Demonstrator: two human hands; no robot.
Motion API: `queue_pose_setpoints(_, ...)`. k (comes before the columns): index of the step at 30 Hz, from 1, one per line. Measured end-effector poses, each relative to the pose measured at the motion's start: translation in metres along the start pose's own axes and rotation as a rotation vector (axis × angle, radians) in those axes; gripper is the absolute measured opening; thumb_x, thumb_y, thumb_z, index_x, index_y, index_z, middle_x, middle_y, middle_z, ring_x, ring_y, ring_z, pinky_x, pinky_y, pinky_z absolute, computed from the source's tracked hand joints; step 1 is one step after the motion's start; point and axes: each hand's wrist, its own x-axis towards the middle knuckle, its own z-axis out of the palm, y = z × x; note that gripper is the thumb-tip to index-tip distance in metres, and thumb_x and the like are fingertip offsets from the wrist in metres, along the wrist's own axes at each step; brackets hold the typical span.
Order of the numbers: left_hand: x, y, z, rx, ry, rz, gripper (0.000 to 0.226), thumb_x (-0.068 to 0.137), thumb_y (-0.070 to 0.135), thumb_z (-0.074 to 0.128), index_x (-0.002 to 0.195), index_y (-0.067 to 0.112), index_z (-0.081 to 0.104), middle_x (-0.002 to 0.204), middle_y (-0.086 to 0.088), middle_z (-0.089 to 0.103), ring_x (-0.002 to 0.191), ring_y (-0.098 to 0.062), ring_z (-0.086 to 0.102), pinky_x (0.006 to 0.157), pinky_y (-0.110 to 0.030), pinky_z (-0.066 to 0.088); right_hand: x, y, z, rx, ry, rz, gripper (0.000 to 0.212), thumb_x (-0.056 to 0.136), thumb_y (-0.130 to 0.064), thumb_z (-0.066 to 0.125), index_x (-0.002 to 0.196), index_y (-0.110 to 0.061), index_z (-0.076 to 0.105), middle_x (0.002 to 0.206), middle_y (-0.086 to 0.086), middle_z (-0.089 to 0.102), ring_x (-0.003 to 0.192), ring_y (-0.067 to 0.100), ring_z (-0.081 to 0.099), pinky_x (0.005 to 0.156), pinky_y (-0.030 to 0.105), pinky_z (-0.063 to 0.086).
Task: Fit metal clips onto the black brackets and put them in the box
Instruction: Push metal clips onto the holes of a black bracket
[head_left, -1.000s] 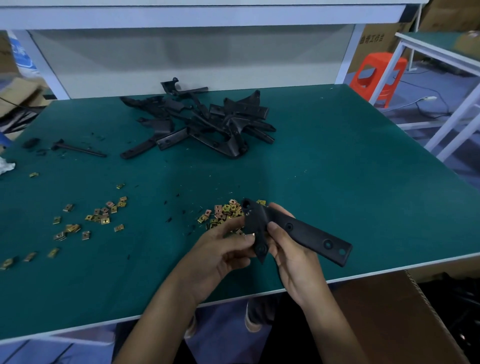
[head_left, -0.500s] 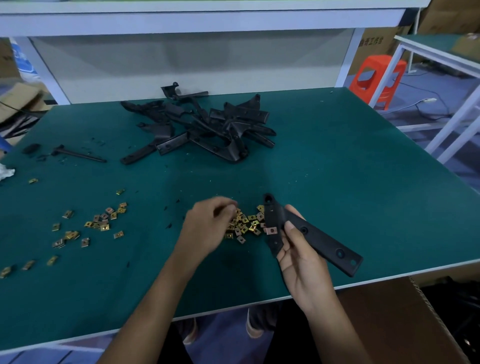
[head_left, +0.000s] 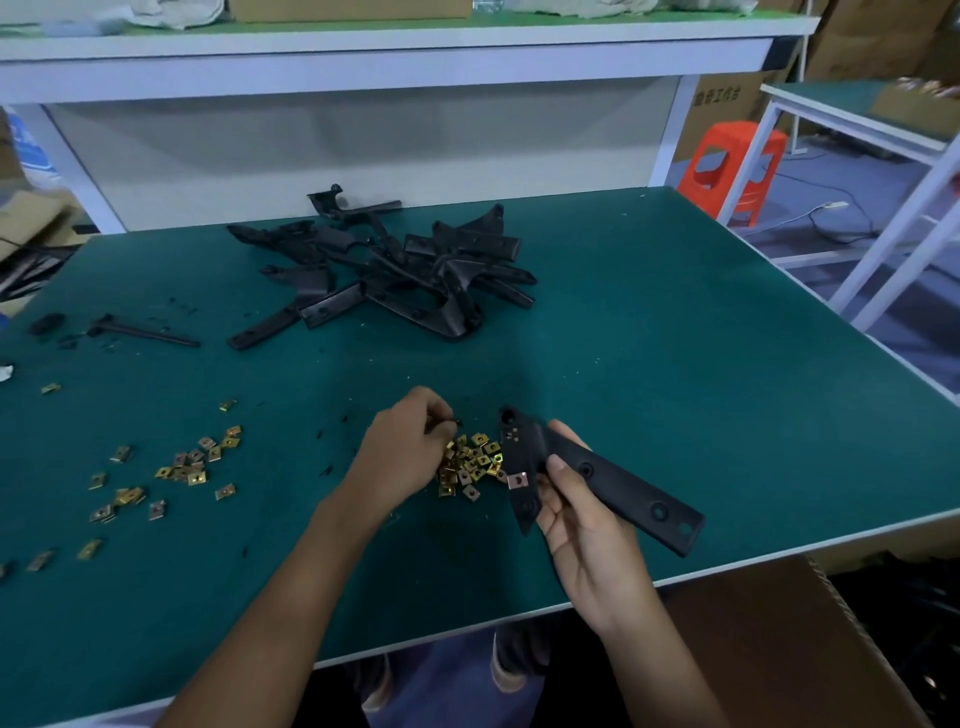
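Head view: near the worktop's (head_left: 727, 395) near edge, the right hand (head_left: 582, 525) grips a black bracket (head_left: 613, 475) (one metal clip (head_left: 518, 480) sits on it). Just beside it, the left hand (head_left: 405, 452) pinches a small piece (head_left: 457, 422), too small to identify, over the clip pile (head_left: 470, 467).

Left grip (head_left: 410, 447) knuckles-up, fingertips perhaps in a pinch; right grip (head_left: 582, 512) palm-up, thumb and fingers in a clasp.

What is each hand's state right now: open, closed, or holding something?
Left hand: closed, pinching a small dark piece above the clip pile.
Right hand: closed, holding the black bracket.
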Motion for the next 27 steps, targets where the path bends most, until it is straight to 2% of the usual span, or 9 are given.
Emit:
queue_pose_setpoints(2, -0.01, -0.001, -0.005, -0.057, 0.004, 0.0, 0.011, 0.1, 0.03, 0.06, 0.107, 0.035, 0.054, 0.091, 0.018, 0.064, 0.077, 0.01, 0.06, 0.055, -0.007, 0.041, 0.0, 0.0, -0.001, -0.005, 0.0, 0.001, 0.038, 0.088, -0.017, 0.068, 0.126, -0.021, 0.073, 0.113, 0.014, 0.075, 0.086, 0.016, 0.071, 0.081, 0.029, 0.06)
queue_pose_setpoints(4, -0.02, -0.003, -0.01, -0.071, 0.015, 0.017, 0.019, 0.098, 0.032, 0.063, 0.111, 0.04, 0.052, 0.092, 0.02, 0.066, 0.08, 0.011, 0.061, 0.06, -0.005, 0.04, 0.0, 0.0, -0.002, -0.004, 0.01, 0.009, 0.04, 0.087, -0.018, 0.071, 0.127, -0.02, 0.072, 0.114, 0.013, 0.075, 0.087, 0.015, 0.07, 0.081, 0.027, 0.059)
queue_pose_setpoints(7, -0.033, -0.002, -0.013, -0.169, 0.078, 0.019, 0.013, 0.095, 0.028, 0.067, 0.103, 0.037, 0.065, 0.089, 0.018, 0.072, 0.082, 0.008, 0.065, 0.069, -0.011, 0.045, 0.0, 0.0, -0.002, 0.01, -0.023, 0.008, 0.041, 0.086, -0.018, 0.073, 0.127, -0.02, 0.072, 0.101, 0.003, 0.077, 0.074, 0.006, 0.068, 0.077, 0.024, 0.058)
queue_pose_setpoints(10, -0.045, 0.007, -0.009, -0.501, 0.058, -0.04, 0.015, 0.094, 0.016, 0.067, 0.093, 0.028, 0.076, 0.086, 0.016, 0.074, 0.081, 0.005, 0.066, 0.07, -0.011, 0.049, -0.001, 0.0, -0.003, 0.008, -0.054, 0.011, 0.037, 0.09, -0.015, 0.068, 0.126, -0.022, 0.072, 0.085, -0.004, 0.073, 0.066, 0.004, 0.064, 0.083, 0.03, 0.061)
queue_pose_setpoints(12, -0.051, 0.017, -0.003, -0.679, -0.01, -0.098, 0.016, 0.095, 0.012, 0.066, 0.093, 0.023, 0.076, 0.083, 0.012, 0.073, 0.076, 0.002, 0.064, 0.065, -0.011, 0.047, -0.002, -0.001, -0.003, 0.011, -0.066, 0.012, 0.036, 0.091, -0.013, 0.064, 0.124, -0.023, 0.074, 0.08, -0.005, 0.071, 0.065, 0.004, 0.064, 0.076, 0.026, 0.06)
queue_pose_setpoints(16, -0.058, 0.031, 0.01, -0.919, -0.117, -0.173, 0.015, 0.097, 0.004, 0.061, 0.107, 0.006, 0.072, 0.092, -0.005, 0.071, 0.079, -0.01, 0.06, 0.066, -0.02, 0.049, -0.004, -0.004, 0.0, 0.033, -0.065, 0.012, 0.034, 0.091, -0.012, 0.062, 0.121, -0.022, 0.075, 0.086, 0.001, 0.074, 0.066, 0.006, 0.068, 0.068, 0.022, 0.058)
queue_pose_setpoints(18, -0.058, 0.034, 0.012, -1.043, -0.135, -0.191, 0.019, 0.095, 0.001, 0.061, 0.112, 0.001, 0.069, 0.092, -0.009, 0.07, 0.076, -0.01, 0.061, 0.065, -0.02, 0.05, -0.005, -0.004, 0.0, 0.03, -0.064, 0.013, 0.035, 0.091, -0.012, 0.062, 0.121, -0.022, 0.076, 0.087, 0.001, 0.075, 0.066, 0.006, 0.068, 0.067, 0.021, 0.057)
queue_pose_setpoints(23, -0.056, 0.034, 0.011, -1.147, -0.154, -0.175, 0.02, 0.093, 0.0, 0.063, 0.112, 0.004, 0.068, 0.09, -0.008, 0.072, 0.075, -0.012, 0.065, 0.064, -0.02, 0.052, -0.004, -0.002, -0.001, -0.02, -0.036, 0.014, 0.04, 0.089, -0.014, 0.066, 0.129, -0.019, 0.071, 0.101, 0.004, 0.075, 0.075, 0.007, 0.068, 0.075, 0.024, 0.058)
queue_pose_setpoints(27, -0.057, 0.029, 0.01, -1.098, -0.124, -0.154, 0.023, 0.089, -0.002, 0.068, 0.109, 0.009, 0.068, 0.075, -0.005, 0.068, 0.066, -0.012, 0.06, 0.062, -0.022, 0.05, -0.006, -0.002, 0.002, -0.07, -0.063, -0.008, 0.036, 0.092, -0.014, 0.069, 0.128, -0.021, 0.071, 0.114, 0.01, 0.075, 0.084, 0.012, 0.07, 0.079, 0.026, 0.058)
